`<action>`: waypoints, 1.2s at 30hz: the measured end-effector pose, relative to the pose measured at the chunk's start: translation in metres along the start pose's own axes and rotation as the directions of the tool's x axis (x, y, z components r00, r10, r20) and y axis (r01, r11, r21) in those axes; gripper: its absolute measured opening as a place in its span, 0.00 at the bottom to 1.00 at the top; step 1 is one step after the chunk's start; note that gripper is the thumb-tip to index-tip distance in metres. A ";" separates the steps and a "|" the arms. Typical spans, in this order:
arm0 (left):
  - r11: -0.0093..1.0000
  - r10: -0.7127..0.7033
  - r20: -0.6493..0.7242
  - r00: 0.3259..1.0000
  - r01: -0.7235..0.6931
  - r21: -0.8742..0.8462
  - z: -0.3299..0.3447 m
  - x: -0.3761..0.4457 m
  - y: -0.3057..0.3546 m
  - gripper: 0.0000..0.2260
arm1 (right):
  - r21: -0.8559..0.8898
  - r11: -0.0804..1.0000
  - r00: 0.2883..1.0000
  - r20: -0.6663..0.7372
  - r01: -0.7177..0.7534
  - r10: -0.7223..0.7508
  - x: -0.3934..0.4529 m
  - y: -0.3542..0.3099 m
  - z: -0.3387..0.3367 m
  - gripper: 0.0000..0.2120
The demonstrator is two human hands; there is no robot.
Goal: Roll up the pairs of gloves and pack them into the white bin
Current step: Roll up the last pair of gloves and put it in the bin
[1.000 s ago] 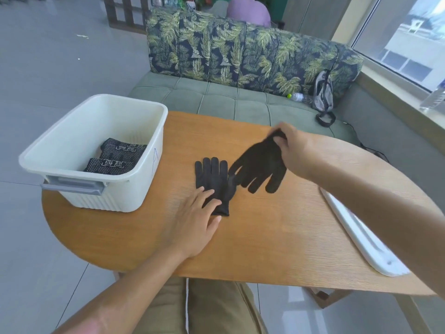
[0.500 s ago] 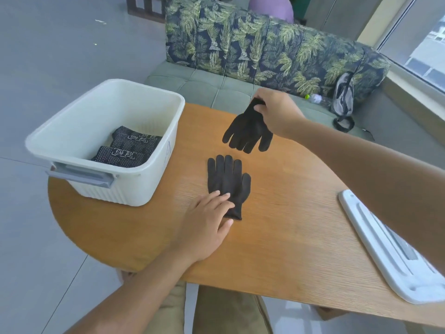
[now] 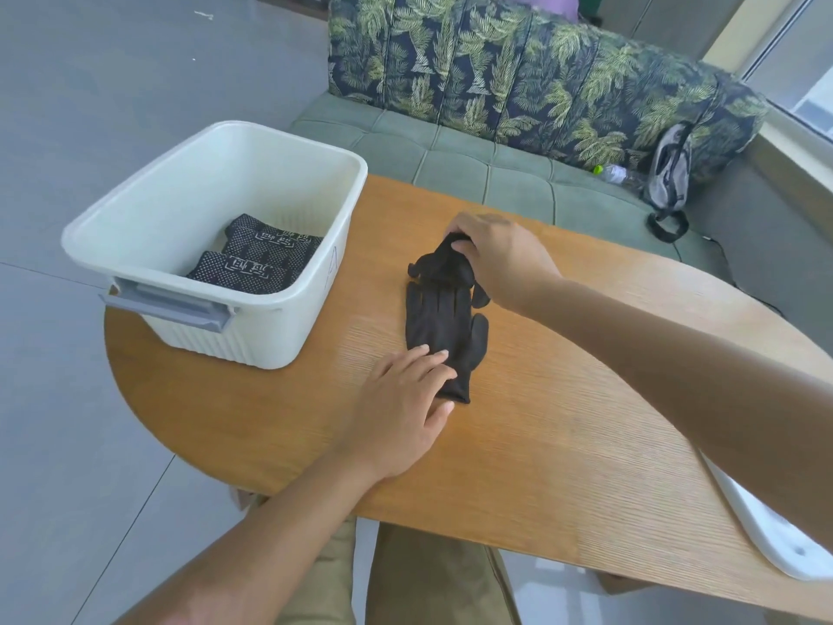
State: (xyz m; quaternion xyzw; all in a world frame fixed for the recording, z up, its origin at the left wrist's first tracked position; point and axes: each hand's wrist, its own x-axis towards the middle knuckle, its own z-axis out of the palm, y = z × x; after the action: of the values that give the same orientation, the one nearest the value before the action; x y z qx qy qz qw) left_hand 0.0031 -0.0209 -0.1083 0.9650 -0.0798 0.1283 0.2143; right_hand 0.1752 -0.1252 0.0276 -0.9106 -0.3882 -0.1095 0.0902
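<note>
Wooden table point(image 3: 563, 444), mid-top: my flat glove point(image 3: 444, 329) runs lengthwise from near edge toward the sofa-side edge. Left hand point(image 3: 401, 417) presses its cuff, open; right hand point(image 3: 496, 254) pinches the second glove point(image 3: 444, 263) over its fingertips.

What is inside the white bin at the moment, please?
Two rolled black glove bundles with white dotted print lie on the white bin floor. The near wall hides the floor's front strip.
</note>
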 end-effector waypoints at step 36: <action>0.990 -0.097 -0.088 0.991 0.087 -0.112 -0.004 0.000 0.003 0.33 | -0.373 0.919 0.926 -0.285 0.129 -0.246 -0.143 -0.037 0.079 0.04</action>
State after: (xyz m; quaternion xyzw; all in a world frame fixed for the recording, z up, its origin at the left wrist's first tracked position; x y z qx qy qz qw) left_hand 0.0016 -0.0221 -0.1038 0.9476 -0.0320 0.1589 0.2752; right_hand 0.0621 -0.1785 -0.0841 -0.8392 -0.4289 -0.3337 -0.0200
